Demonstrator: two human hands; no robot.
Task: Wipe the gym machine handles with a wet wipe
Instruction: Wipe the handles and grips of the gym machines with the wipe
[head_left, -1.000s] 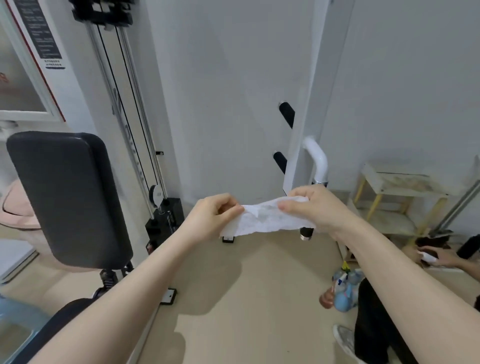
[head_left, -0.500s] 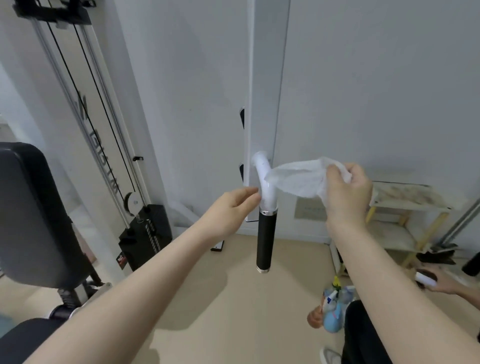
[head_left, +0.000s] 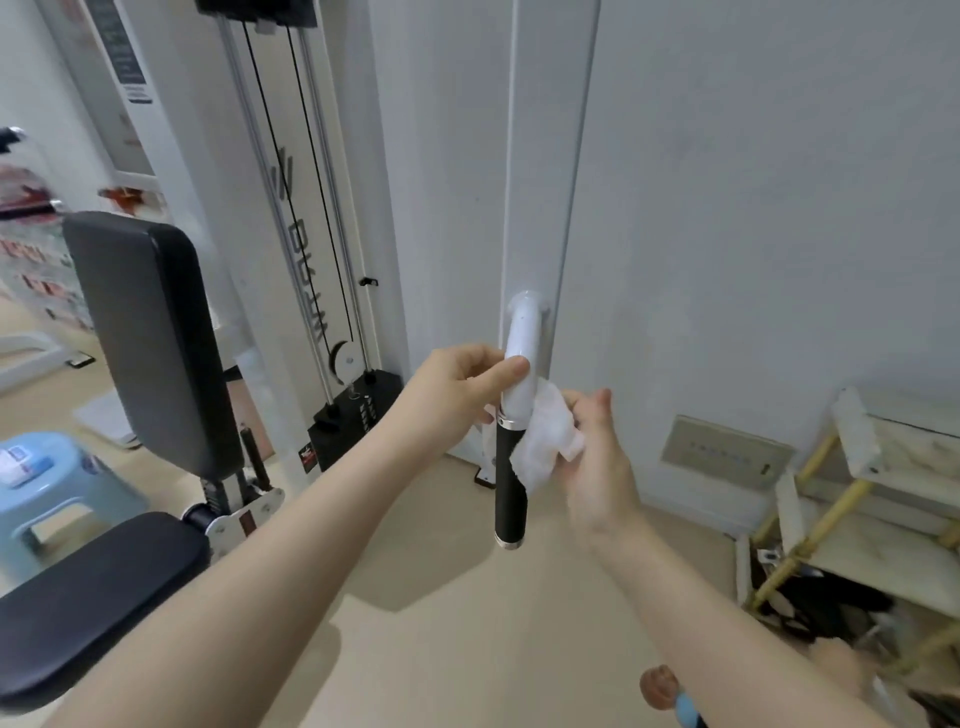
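A gym machine handle (head_left: 511, 499) hangs down from a white upright post (head_left: 550, 156); its upper part is white tube, its lower part a black grip with chrome rings. My left hand (head_left: 462, 389) grips the white upper tube, thumb across the front. My right hand (head_left: 597, 457) holds a crumpled white wet wipe (head_left: 545, 441) against the right side of the handle, where the white tube meets the black grip. The wipe wraps partly behind the handle.
A black padded backrest (head_left: 150, 343) and seat (head_left: 88, 597) stand at the left, with the cable and weight stack (head_left: 353, 421) behind. A blue stool (head_left: 57, 483) sits far left. A wooden rack (head_left: 872, 509) is at the right. Another person's hand (head_left: 841, 670) shows at the lower right.
My left hand moved up and closed around the white tube. My right hand came down with the wipe from beside the tube's bend to the joint above the black grip.
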